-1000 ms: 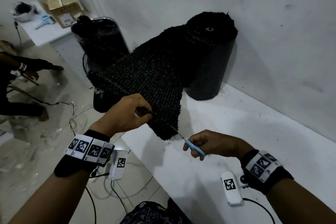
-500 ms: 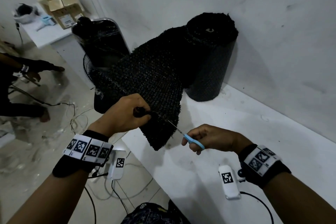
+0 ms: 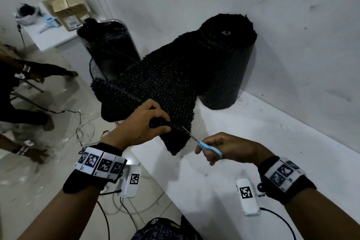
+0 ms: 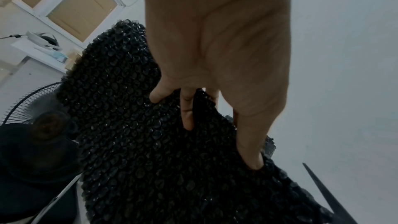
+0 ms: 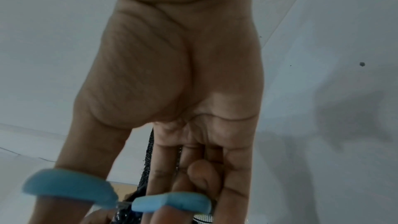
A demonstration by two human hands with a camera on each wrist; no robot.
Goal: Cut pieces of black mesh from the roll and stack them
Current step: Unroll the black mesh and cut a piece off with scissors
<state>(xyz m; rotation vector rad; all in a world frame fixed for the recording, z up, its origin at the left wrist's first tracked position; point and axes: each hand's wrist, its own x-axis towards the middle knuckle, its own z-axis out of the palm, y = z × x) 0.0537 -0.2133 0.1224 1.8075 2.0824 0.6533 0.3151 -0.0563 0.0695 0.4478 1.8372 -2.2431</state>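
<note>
A black mesh roll (image 3: 226, 58) stands upright on the white table (image 3: 253, 142) against the wall. Its loose sheet (image 3: 161, 82) runs out to the left past the table's edge. My left hand (image 3: 144, 128) pinches the sheet's near edge, thumb and fingers curled into the mesh (image 4: 172, 151). My right hand (image 3: 220, 147) grips blue-handled scissors (image 3: 209, 148), thumb and fingers through the loops (image 5: 120, 195). The blades (image 3: 188, 132) point up-left into the mesh's lower edge beside my left thumb. A dark blade tip (image 4: 323, 193) shows in the left wrist view.
A black standing fan (image 3: 111, 58) is on the floor behind the sheet. Cables (image 3: 83, 128) trail over the tiled floor. Another person (image 3: 21, 91) sits at the left. A far table holds cardboard boxes (image 3: 66, 9). The wall closes off the table's back.
My left hand has gathered the mesh edge lower and nearer. The scissors moved up-left, and their blades now sit in the mesh close to my left thumb.
</note>
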